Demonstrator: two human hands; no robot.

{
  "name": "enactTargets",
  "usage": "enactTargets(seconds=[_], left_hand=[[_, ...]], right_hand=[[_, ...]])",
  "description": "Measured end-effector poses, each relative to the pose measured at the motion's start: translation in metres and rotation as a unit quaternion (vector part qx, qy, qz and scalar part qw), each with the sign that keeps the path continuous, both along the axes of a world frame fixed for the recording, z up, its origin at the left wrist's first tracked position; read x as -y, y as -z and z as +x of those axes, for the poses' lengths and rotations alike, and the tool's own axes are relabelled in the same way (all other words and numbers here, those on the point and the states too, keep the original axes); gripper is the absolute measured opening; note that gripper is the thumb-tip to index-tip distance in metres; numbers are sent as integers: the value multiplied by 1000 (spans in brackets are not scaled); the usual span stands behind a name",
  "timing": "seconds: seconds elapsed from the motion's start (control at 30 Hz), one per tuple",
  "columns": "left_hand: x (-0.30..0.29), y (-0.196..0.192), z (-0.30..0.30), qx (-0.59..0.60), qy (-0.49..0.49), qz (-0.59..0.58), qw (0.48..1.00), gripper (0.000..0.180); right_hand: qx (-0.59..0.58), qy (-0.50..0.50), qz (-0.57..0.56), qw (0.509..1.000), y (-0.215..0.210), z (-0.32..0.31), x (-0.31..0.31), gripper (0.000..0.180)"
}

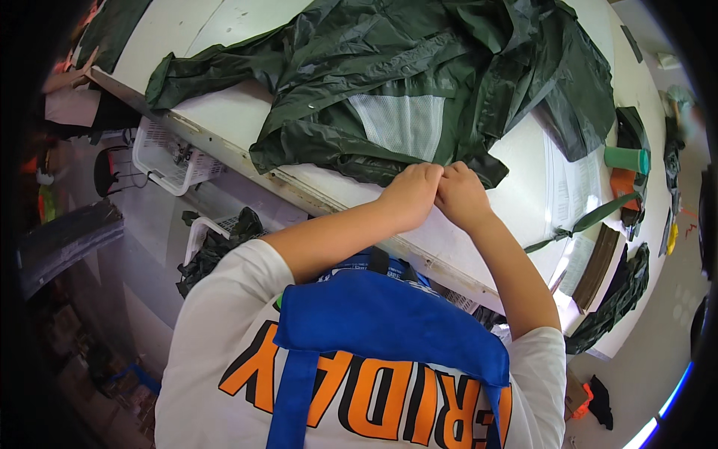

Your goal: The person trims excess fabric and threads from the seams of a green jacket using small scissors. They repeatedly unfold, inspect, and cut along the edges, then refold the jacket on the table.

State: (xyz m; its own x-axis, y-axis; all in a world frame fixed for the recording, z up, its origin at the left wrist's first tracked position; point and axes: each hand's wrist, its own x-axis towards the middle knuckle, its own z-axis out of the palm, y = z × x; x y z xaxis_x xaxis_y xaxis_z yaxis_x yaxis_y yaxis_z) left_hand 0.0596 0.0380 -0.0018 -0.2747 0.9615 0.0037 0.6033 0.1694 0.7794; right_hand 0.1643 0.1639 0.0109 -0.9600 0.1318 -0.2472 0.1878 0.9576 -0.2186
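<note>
Head view: A dark green rain jacket (389, 82) lies spread and rumpled across a white worktable (516, 202), its white mesh lining panel (400, 123) turned up near the middle. The person leans over the table's near edge. The left hand (410, 196) and right hand (461, 196) are drawn close together, knuckles touching, each closed in a pinch on the jacket's lower hem just where it meets the table edge. What the fingertips grip is hidden beneath the knuckles; a fastener there cannot be confirmed.

Judgement: the step in hand appears to be working a small detail at the hem, perhaps a snap or seam, rather than folding. The next move would call for a firm two-handed hold and taut fabric, since the material looks slick and creased.

Also noted: a green cylinder (627, 160) at the table's far right and a white basket (168, 157) below the left edge.
</note>
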Motion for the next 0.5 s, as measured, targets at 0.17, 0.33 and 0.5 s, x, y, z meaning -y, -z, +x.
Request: enactTargets(seconds=[0.17,0.33,0.5], left_hand=[[3,9,-3,35,11,-30,999,45],[-3,14,6,-18,-2,-6,1000,53],[-17,13,7,-46,-27,-6,999,26]], right_hand=[[-26,111,-215,970,-23,13,-20,40],[-62,141,-299,942,-8,26,-32,44],[-103,164,-315,929,6,38,-27,44]])
